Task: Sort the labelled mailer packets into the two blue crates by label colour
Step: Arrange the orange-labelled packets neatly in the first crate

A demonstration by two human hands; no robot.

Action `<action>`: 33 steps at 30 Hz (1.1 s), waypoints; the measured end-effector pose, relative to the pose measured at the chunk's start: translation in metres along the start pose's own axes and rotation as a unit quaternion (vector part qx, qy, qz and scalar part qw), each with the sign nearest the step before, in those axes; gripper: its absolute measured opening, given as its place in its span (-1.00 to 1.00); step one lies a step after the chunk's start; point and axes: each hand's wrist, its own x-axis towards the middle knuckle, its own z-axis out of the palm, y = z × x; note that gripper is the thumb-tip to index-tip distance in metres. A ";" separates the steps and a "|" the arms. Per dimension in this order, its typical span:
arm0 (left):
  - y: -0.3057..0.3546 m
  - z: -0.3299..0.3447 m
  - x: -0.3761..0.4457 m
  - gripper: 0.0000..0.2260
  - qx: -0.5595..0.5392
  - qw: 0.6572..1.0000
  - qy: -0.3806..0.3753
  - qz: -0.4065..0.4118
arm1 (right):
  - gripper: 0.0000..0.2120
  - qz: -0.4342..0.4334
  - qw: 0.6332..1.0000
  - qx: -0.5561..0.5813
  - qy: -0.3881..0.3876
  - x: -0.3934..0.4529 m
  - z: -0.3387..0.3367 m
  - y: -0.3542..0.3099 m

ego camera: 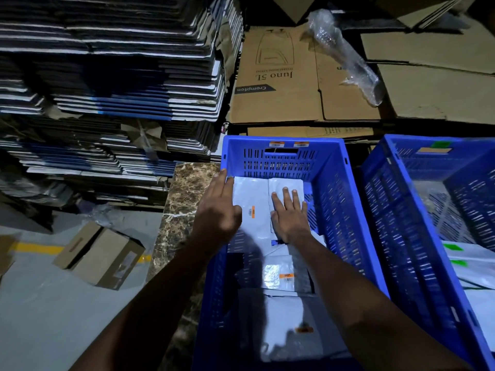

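The right hand (290,215) is lying flat, fingers straight, pressing a white packet (285,188) at the far end of the left blue crate (334,188). The left hand (218,210) is resting, fingers straight, on an orange-labelled packet (250,202) beside it, possibly touching the crate wall. The right crate (401,210) is holding green-labelled packets (474,253).

Packets (251,202) in left crate (334,188), beside right crate (396,210).
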 end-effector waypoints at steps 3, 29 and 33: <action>0.003 -0.002 0.002 -0.39 0.026 1.000 -0.006 -0.015 | -0.43 -0.010 1.000 0.008 -0.022 -0.003 -0.010 0.002; 0.009 -0.007 0.001 -0.40 0.061 0.996 -0.038 -0.060 | -0.86 -0.113 0.982 0.134 -0.066 -0.127 -0.100 0.025; 0.006 -0.006 0.003 -0.42 0.042 0.997 -0.024 -0.058 | -0.84 -0.051 0.965 0.258 0.014 -0.106 -0.109 0.022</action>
